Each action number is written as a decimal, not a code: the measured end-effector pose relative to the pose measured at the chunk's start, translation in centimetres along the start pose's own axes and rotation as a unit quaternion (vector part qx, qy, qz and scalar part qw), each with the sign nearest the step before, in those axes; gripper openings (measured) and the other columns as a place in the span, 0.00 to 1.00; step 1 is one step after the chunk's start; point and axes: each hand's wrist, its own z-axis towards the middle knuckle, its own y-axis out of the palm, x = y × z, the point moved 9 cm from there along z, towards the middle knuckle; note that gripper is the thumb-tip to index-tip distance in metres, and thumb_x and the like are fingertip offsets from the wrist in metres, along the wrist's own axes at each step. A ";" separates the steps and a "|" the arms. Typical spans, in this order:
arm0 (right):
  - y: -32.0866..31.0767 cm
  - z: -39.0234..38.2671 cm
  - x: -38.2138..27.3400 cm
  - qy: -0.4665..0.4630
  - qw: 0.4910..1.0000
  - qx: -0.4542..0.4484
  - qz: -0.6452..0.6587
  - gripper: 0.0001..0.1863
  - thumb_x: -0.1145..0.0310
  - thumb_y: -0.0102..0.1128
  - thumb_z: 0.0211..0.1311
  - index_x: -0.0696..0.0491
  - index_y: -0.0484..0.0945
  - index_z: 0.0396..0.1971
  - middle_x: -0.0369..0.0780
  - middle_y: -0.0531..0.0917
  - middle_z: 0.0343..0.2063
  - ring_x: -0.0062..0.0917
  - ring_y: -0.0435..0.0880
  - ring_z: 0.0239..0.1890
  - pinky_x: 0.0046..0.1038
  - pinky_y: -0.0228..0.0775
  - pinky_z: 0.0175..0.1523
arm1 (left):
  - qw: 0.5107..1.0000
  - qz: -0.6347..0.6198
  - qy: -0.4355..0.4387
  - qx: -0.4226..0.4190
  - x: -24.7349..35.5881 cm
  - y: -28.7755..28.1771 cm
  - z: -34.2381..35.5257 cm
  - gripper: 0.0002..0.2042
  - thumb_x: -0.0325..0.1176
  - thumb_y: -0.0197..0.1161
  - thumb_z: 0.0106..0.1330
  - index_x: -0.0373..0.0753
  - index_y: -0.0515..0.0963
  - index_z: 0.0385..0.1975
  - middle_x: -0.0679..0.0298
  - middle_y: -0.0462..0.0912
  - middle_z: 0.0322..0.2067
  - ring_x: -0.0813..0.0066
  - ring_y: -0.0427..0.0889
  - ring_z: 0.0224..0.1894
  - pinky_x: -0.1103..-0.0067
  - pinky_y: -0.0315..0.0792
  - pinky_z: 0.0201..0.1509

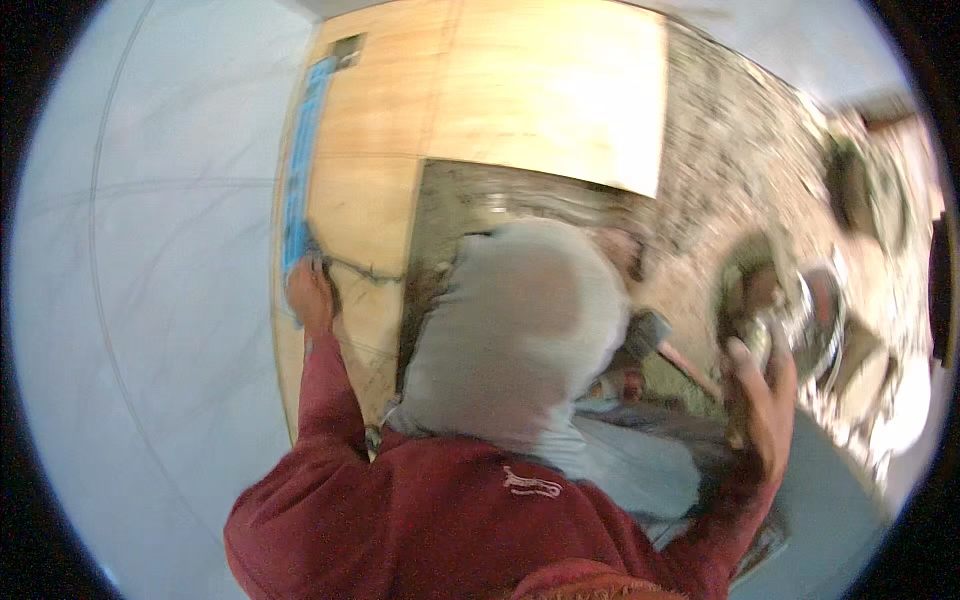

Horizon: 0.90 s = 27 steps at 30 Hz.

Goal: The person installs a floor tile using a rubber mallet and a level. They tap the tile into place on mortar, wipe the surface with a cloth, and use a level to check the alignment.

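Note:
My left hand [312,288] is closed round the near end of a long blue bar [305,165] that looks like a spirit level. The bar lies along the wall side of the tan tiles [545,85]. On the right, my right hand [768,395] reaches over a round pan [735,285], thumb and fingers apart. A pale, shiny thing [762,340] shows at its fingertips, too blurred to name. Left of that hand lies a mallet [648,332] with a dark head and a wooden handle. My bent knee [520,320], in grey cloth, hides the middle of the floor.
A smooth pale wall [150,300] rises on the left. Rough, rubble-like ground [720,120] borders the tiles on the right, and a dark recess [460,190] adjoins their near edge. Another round container [870,190] stands farther off at right. A small dark piece [346,52] lies beyond the bar.

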 end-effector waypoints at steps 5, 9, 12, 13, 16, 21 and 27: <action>0.9 0.2 0.7 0.073 0.994 -0.011 0.076 0.40 0.62 0.66 0.68 0.61 0.60 0.74 0.50 0.70 0.65 0.34 0.76 0.59 0.32 0.74 0.59 | 0.955 0.040 -0.283 0.084 -14.8 -7.2 -0.3 0.12 0.33 0.59 0.71 0.37 0.79 0.51 0.52 0.84 0.44 0.49 0.83 0.47 0.57 0.76 0.50; 1.8 -0.9 -0.8 0.095 0.987 0.012 0.127 0.41 0.59 0.67 0.68 0.60 0.60 0.74 0.50 0.69 0.67 0.32 0.76 0.57 0.32 0.71 0.62 | 0.947 0.165 -0.272 -0.034 -15.4 -5.5 0.6 0.21 0.28 0.56 0.69 0.37 0.74 0.62 0.48 0.79 0.57 0.48 0.78 0.59 0.57 0.73 0.60; 0.1 -0.9 -1.9 0.076 0.992 0.041 0.096 0.41 0.59 0.68 0.66 0.61 0.61 0.73 0.49 0.70 0.67 0.32 0.76 0.57 0.31 0.71 0.60 | 0.991 0.050 -0.119 0.021 -3.5 -8.0 5.0 0.23 0.28 0.55 0.70 0.34 0.72 0.66 0.44 0.73 0.66 0.47 0.72 0.68 0.59 0.64 0.72; -0.8 -0.9 -2.1 0.058 0.992 0.042 0.102 0.41 0.60 0.68 0.65 0.61 0.61 0.73 0.49 0.70 0.67 0.32 0.76 0.57 0.30 0.71 0.59 | 0.993 -0.034 -0.111 0.016 1.1 -10.0 7.2 0.22 0.28 0.55 0.71 0.33 0.73 0.65 0.44 0.74 0.65 0.48 0.72 0.68 0.59 0.64 0.72; -2.9 -0.8 -4.1 0.000 0.993 0.063 0.102 0.41 0.62 0.70 0.61 0.61 0.65 0.71 0.48 0.73 0.64 0.30 0.77 0.55 0.28 0.71 0.56 | 0.964 -0.258 -0.057 0.019 13.1 -16.0 12.3 0.18 0.29 0.54 0.74 0.31 0.76 0.61 0.44 0.76 0.63 0.53 0.73 0.69 0.61 0.64 0.73; -5.2 6.7 -1.2 -0.047 0.993 -0.065 -0.087 0.33 0.57 0.64 0.69 0.59 0.70 0.68 0.43 0.83 0.48 0.30 0.82 0.44 0.31 0.74 0.50 | 0.881 -0.421 0.214 0.034 29.7 -25.2 12.9 0.18 0.29 0.57 0.74 0.31 0.77 0.60 0.53 0.78 0.64 0.64 0.74 0.68 0.68 0.66 0.73; -0.4 5.3 17.8 0.024 0.997 -0.067 -0.013 0.30 0.60 0.64 0.72 0.62 0.68 0.66 0.46 0.79 0.57 0.31 0.76 0.58 0.31 0.65 0.66 | 0.685 -0.264 0.590 -0.335 44.9 -19.7 5.5 0.18 0.38 0.59 0.70 0.38 0.77 0.56 0.50 0.83 0.52 0.57 0.84 0.55 0.62 0.76 0.59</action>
